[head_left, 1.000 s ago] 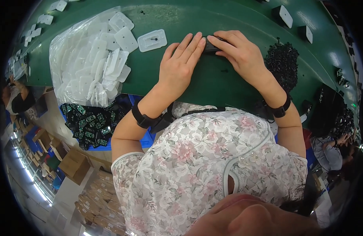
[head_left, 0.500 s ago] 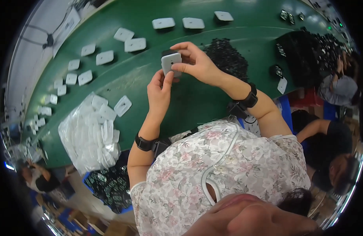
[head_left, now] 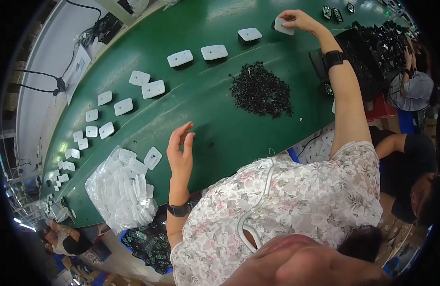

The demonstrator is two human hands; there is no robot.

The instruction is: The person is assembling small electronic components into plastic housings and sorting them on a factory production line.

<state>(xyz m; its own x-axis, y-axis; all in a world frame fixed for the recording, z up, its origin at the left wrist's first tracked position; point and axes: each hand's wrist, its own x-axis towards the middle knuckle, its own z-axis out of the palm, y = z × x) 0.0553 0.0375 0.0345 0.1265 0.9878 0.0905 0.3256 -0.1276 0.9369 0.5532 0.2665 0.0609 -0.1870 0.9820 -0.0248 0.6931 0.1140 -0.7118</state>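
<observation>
At the far side of the green table [head_left: 210, 157], my right hand [head_left: 302, 22] is closed on a white rounded case [head_left: 283, 27]. The case is at or just above the table top; whether it touches cannot be told. My left hand [head_left: 180, 152] is over the near middle of the table, empty, its thumb and fingers apart. Similar white cases [head_left: 214, 52] with dark undersides stand in a scattered line from far right to near left. Between the hands lies a pile of small black parts [head_left: 262, 89]. A loose white shell [head_left: 153, 158] lies left of my left hand.
A clear plastic bag of white shells [head_left: 122, 190] is at the near left, above a blue bin of green circuit boards [head_left: 148, 245]. A black box [head_left: 358, 62] and heaped dark parts [head_left: 387, 45] are on the right. Other people sit at both sides.
My right hand has carried the white case from the middle to the far right of the table. My left hand has let go of it and drawn back. The view has shifted.
</observation>
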